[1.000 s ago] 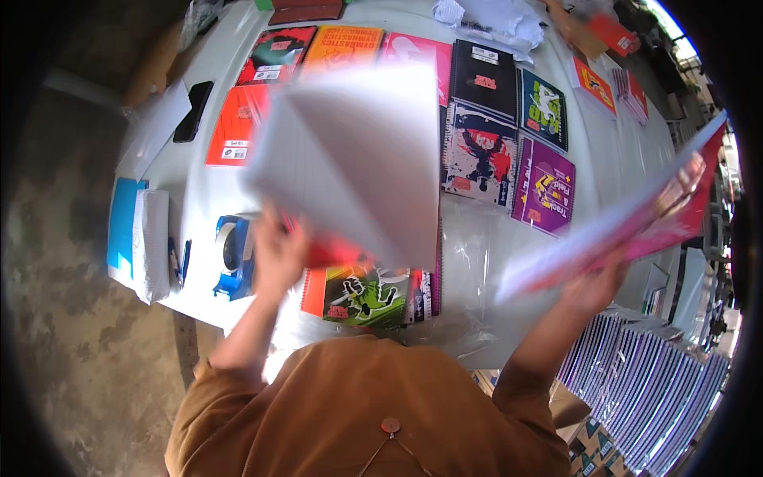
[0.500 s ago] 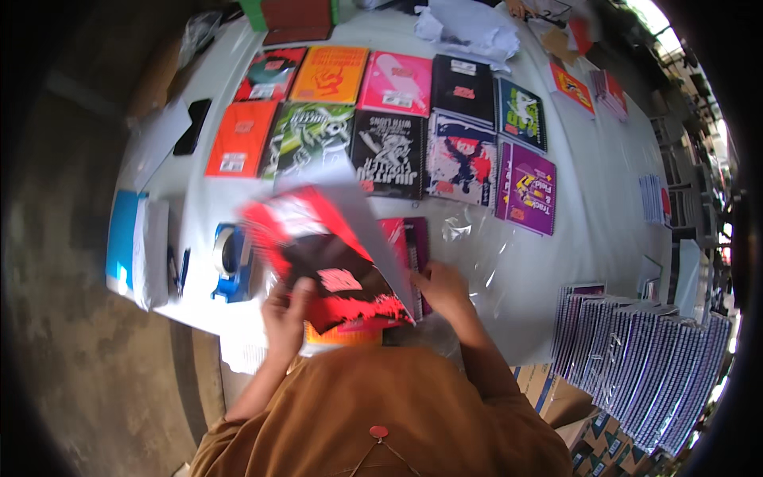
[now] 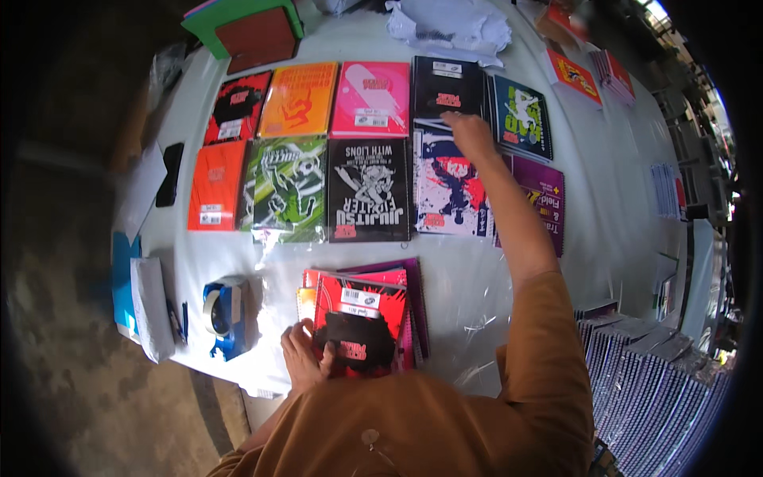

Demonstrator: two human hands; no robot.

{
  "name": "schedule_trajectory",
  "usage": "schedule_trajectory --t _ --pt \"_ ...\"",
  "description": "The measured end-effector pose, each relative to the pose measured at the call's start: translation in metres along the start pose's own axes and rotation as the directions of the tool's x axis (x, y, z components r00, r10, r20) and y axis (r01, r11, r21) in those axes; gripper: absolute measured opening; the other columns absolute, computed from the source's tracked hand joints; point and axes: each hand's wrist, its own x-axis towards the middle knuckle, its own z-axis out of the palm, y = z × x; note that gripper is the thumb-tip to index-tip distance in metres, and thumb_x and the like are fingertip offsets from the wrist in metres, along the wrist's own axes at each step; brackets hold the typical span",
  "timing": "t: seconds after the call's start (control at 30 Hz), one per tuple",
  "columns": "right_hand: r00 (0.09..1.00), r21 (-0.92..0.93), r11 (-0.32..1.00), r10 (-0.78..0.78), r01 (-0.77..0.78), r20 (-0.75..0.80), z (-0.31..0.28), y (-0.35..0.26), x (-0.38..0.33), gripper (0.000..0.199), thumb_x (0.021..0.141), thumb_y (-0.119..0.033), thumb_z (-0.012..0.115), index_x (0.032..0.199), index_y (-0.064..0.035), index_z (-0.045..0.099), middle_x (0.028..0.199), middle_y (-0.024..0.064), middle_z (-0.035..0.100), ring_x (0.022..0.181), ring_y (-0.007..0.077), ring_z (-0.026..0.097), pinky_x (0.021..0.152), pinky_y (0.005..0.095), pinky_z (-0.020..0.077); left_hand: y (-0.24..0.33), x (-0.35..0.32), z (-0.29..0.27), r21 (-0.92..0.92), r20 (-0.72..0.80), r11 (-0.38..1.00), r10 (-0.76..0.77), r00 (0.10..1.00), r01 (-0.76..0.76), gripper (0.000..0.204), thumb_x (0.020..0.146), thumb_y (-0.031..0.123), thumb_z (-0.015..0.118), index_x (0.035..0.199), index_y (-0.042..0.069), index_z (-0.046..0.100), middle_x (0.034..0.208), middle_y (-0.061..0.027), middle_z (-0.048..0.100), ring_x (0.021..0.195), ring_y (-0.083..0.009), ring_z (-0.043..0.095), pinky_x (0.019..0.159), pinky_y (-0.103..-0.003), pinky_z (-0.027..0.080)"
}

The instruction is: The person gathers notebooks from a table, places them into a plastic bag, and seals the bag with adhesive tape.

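Observation:
Near my body lies an uneven stack of notebooks, topped by a red and black notebook (image 3: pixel 368 296). My left hand (image 3: pixel 306 354) holds its left edge, thumb on the cover and fingers along the side. Edges of orange, pink and purple (image 3: pixel 416 318) notebooks stick out underneath. My right arm stretches away over the rows, and my right hand (image 3: pixel 470 133) is open, with fingers reaching the border between a black notebook (image 3: pixel 449 83) and a white and navy one (image 3: pixel 437 179). The forearm partly covers that white notebook and a purple notebook (image 3: pixel 548 195); whether the fingertips grip anything is unclear.
Two rows of colourful notebooks, including a green one (image 3: pixel 290 191) and a pink one (image 3: pixel 375 95), cover the middle. A blue tape dispenser (image 3: pixel 228 318), pens and a black phone (image 3: pixel 169 175) lie left. Tall piles of spiral notebooks (image 3: pixel 652 381) stand right.
The red and black notebook, tilted in my left hand before, now lies on the stack. My right hand has left the stack's right side and moved far out to the laid-out rows.

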Motion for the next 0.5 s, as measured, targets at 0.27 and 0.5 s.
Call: schedule_trajectory --t 0.27,0.5 --pt "0.932 0.912 0.345 0.197 0.224 -0.303 -0.133 -0.123 -0.079 0.017 0.089 -0.012 0.057 0.093 0.0027 0.065 0.084 0.0063 0.065 0.078 0.0105 0.058 0.072 0.0257 0.046 0.035 0.068 -0.075 -0.451 -0.435 0.839 0.093 0.896 -0.306 0.114 0.064 0.038 0.081 0.143 0.004 0.006 0.144 -0.0187 0.016 0.135 -0.0314 0.019 0.109 -0.045 0.018" --pt "0.989 0.897 0.43 0.052 0.104 -0.14 -0.105 -0.122 -0.083 0.025 0.079 0.009 0.053 0.099 -0.0021 0.063 0.109 0.0115 0.063 0.102 0.0216 0.058 0.088 0.0319 0.0443 0.077 0.044 -0.124 -0.264 -0.375 0.664 0.597 0.709 -0.699 0.029 0.073 0.028 0.073 0.083 0.001 0.068 0.078 -0.0122 0.064 0.068 -0.0228 0.059 0.059 -0.032 0.047"
